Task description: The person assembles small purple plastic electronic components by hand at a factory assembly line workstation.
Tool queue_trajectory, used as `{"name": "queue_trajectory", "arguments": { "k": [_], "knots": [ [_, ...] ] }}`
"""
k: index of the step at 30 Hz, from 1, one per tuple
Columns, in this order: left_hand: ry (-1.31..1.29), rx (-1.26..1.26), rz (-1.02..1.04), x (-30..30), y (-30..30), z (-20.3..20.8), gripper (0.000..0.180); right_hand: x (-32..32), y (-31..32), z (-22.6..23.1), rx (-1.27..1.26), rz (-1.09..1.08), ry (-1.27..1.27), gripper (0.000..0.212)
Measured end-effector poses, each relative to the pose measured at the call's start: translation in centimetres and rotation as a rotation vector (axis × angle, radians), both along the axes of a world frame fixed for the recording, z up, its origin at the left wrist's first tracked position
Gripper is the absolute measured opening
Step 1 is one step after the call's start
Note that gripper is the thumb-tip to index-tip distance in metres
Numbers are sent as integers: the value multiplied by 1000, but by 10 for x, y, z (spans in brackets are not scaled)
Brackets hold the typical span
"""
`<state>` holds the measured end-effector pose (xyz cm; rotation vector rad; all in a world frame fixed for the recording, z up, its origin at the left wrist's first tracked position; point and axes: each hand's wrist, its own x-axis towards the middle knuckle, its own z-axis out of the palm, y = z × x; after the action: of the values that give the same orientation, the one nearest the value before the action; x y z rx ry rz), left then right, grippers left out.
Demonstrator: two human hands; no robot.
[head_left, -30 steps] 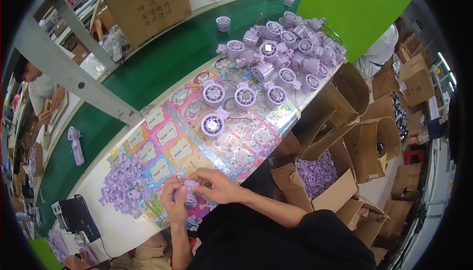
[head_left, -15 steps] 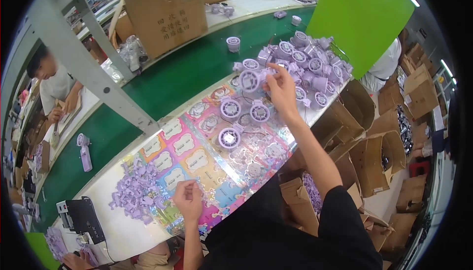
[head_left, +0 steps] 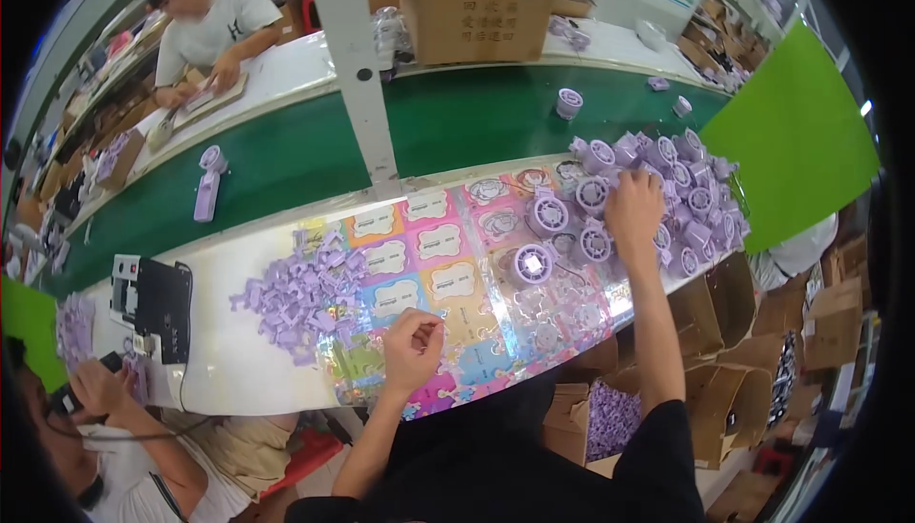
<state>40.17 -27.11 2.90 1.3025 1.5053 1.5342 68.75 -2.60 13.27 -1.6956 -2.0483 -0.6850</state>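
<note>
Because the right hand, fingers half-bent, is at the lilac fan heads piled on the bench, a bump could topple some; its grip is hidden. The left hand curls loosely, contents unclear.

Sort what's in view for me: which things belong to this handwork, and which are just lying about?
Seemingly part of it:
Round lilac plastic fan-like parts, with the right hand at their pile
Small lilac plastic pieces, heaped near the left hand

Seemingly just lying about:
Black rectangular device
Large brown cardboard box
Bright green flat panel
</note>
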Motion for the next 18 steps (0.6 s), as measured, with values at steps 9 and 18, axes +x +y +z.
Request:
{"name": "queue_trajectory", "arguments": {
  "k": [9,18],
  "knots": [
    [-75,-13,-7,-1,-1,-5,2,-234,-79,-40,-414,1205,299,27],
    [-39,-25,-1,2,-1,3,3,-257,-74,-80,-447,1029,536,24]
  ]
}}
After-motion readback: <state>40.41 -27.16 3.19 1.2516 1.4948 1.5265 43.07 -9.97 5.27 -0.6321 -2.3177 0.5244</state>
